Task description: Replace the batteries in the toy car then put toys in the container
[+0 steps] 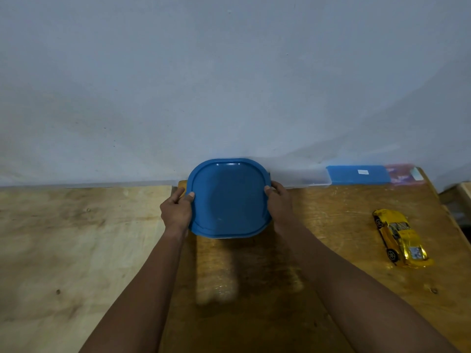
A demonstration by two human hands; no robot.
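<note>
A container with a blue rounded-square lid (pixel 229 200) stands on the wooden table against the wall, in the middle of the view. My left hand (pixel 176 212) grips its left edge, thumb on the lid's rim. My right hand (pixel 279 203) grips its right edge the same way. The body of the container is hidden under the lid. A yellow toy car (pixel 400 238) lies on the table far to the right, apart from both hands.
A flat clear box with a blue lid (pixel 358 174) and a pink packet (pixel 404 173) lie by the wall at the back right. A paler wooden board (pixel 76 238) adjoins the darker tabletop (pixel 254 289) on the left. The table's right edge runs just past the car.
</note>
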